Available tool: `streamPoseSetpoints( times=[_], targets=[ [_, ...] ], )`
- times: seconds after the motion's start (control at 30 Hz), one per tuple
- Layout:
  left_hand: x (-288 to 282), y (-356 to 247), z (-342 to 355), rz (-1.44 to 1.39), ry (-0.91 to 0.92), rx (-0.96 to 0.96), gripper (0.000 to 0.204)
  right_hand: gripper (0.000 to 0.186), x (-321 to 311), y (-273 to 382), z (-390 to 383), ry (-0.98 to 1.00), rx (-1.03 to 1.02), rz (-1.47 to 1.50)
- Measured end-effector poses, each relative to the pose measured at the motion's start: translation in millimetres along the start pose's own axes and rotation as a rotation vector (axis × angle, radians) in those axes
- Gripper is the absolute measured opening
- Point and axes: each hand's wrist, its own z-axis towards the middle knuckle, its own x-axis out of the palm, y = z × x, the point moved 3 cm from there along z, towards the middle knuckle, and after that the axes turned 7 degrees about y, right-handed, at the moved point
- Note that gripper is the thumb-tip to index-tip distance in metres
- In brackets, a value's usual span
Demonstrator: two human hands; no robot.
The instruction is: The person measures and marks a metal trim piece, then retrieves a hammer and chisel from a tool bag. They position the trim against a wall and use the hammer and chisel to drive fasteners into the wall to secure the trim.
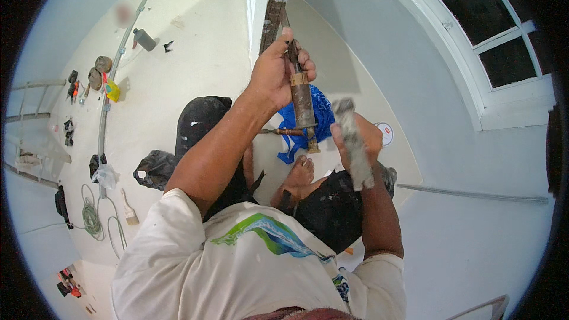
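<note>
My left hand (278, 65) grips a chisel (303, 104) with a thick, worn brown handle. Its metal blade rests against the brown wooden edge (274, 15) of a white door or panel. On the right, my right hand (367, 139) is closed around a mottled grey, block-like bar (354, 148), smeared by motion; it is apart from the chisel's butt end. Below the chisel lies a crumpled blue plastic bag or cloth (323, 118). Another wooden-handled tool (287, 132) lies beside it, close to my bare foot.
A long metal strip (112, 92) lies along the floor at left, near a grey bottle (144, 39), a yellow container (112, 90), a paintbrush (129, 210) and a coiled green cord (90, 219). A black plastic bag (155, 169) sits by my knee. A white-framed window (492, 47) stands at right.
</note>
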Motion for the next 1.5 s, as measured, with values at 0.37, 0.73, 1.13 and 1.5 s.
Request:
streamPoseSetpoints(
  times=[0.37,0.73,1.13,1.5],
  targets=[
    [9.3,12.4,2.6,0.06,0.131,0.143,0.026,0.021,25.3,-7.6,-2.6,-0.142,0.638,0.844],
    [3.4,42.2,1.2,0.14,0.084,-0.049,0.021,0.037,12.8,-15.1,3.4,-0.227,0.574,1.278],
    [-17.2,66.9,-1.1,-0.047,-0.018,-0.251,0.02,0.021,10.8,-16.2,2.6,-0.199,0.524,1.152],
    [2.3,44.2,-4.0,0.048,0.135,-0.077,0.042,0.02,8.2,-22.7,-5.4,-0.241,0.578,1.16]
  ],
)
